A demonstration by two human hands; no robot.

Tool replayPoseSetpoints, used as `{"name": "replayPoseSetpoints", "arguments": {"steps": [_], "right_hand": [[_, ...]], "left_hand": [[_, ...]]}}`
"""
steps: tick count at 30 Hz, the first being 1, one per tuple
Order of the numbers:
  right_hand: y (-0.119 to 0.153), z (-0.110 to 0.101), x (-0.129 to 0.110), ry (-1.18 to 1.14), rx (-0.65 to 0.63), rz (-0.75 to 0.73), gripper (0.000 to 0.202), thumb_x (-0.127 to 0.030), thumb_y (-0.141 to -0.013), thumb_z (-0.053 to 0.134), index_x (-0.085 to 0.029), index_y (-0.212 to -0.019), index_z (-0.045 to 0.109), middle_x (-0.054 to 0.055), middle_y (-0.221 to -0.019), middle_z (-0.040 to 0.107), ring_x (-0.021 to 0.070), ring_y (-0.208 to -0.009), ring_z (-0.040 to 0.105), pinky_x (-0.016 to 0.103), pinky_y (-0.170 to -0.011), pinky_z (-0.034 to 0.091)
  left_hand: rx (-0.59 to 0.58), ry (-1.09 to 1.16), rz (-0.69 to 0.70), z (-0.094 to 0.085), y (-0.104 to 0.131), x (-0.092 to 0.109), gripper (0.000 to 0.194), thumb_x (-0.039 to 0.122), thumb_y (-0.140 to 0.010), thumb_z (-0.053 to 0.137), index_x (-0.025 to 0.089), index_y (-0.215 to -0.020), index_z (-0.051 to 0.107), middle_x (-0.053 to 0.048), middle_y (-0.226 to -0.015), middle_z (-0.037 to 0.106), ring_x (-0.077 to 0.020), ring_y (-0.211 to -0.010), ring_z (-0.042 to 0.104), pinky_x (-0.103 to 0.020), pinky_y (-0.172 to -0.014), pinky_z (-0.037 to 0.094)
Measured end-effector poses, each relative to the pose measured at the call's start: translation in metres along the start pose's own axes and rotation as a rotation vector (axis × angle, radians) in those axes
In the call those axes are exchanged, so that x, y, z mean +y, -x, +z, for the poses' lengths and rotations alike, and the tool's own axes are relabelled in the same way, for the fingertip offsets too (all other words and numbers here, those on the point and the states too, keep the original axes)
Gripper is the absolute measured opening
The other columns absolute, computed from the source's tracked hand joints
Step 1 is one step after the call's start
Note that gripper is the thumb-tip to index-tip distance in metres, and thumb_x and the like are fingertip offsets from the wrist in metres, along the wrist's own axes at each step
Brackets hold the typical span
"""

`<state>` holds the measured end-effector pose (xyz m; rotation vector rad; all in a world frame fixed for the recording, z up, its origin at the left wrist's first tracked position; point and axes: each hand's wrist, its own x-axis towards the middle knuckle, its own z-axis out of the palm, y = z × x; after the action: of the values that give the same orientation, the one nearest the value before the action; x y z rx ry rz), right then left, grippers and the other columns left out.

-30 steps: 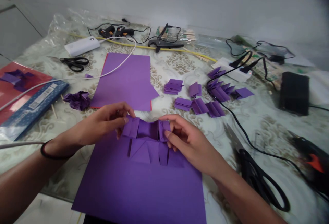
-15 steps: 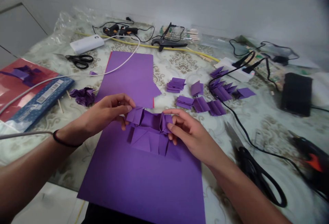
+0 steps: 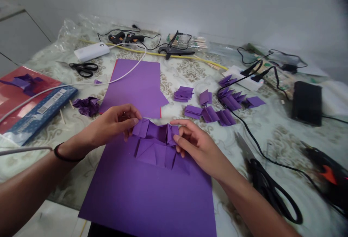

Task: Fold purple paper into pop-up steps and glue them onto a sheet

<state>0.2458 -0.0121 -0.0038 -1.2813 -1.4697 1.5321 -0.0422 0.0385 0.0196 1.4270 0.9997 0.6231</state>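
Between my two hands is a folded purple paper piece [image 3: 152,151], creased into flaps with an open hollow along its top. My left hand [image 3: 121,122] pinches its upper left corner between thumb and fingers. At the upper right end, my right hand [image 3: 191,137] grips a doubled flap, thumb in front. The piece is over a large purple sheet [image 3: 152,197] at the table's near edge. Beyond it lies another purple sheet [image 3: 133,84] with red showing along its edges. Several small folded purple pieces [image 3: 209,114] sit to the right of my hands.
Black scissors [image 3: 272,189] and a glue gun [image 3: 326,171] lie at right, with a black cable running past. A power strip [image 3: 244,78] and a black phone-like slab [image 3: 307,102] are farther back. Crumpled purple paper [image 3: 86,106], a red-and-blue packet [image 3: 40,110] and a white power bank [image 3: 91,52] lie left.
The view has shifted slightly, so the scene sits a little lower. Both hands keep their hold on the folded paper, whose flaps have tilted slightly.
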Motion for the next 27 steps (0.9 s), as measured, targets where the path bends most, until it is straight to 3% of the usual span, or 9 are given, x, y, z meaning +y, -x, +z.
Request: {"name": "replayPoseSetpoints", "arguments": {"steps": [10,19,27], "right_hand": [[0.002,0.009,0.0,-0.007,0.034,-0.001,0.034,-0.04,-0.098,0.07,-0.026,-0.128,0.062,-0.003,-0.089,0.06,0.0144,-0.071,0.065,0.027,-0.056,0.052],[-0.002,0.015,0.005,0.287,0.141,-0.112,0.022,-0.03,-0.095,0.073,-0.026,-0.117,0.073,0.001,-0.093,0.072,0.0188,-0.083,0.069,0.034,-0.073,0.054],[-0.002,0.019,0.003,0.418,0.186,-0.193,0.022,-0.025,-0.094,0.079,-0.025,-0.115,0.074,0.001,-0.098,0.069,0.0184,-0.081,0.067,0.034,-0.077,0.056]], "left_hand": [[0.014,-0.136,0.053,0.017,0.001,-0.004,0.022,0.04,-0.099,0.065,0.02,-0.107,0.065,0.005,-0.075,0.064,-0.0118,-0.059,0.062,-0.024,-0.058,0.054],[0.072,-0.339,0.092,0.028,-0.001,-0.017,0.016,0.036,-0.098,0.068,0.022,-0.104,0.072,0.003,-0.079,0.068,-0.0142,-0.069,0.06,-0.026,-0.066,0.046],[0.081,-0.415,0.146,0.032,-0.001,-0.02,0.023,0.038,-0.101,0.066,0.023,-0.117,0.073,-0.004,-0.104,0.081,-0.0208,-0.09,0.074,-0.032,-0.083,0.056]]}}
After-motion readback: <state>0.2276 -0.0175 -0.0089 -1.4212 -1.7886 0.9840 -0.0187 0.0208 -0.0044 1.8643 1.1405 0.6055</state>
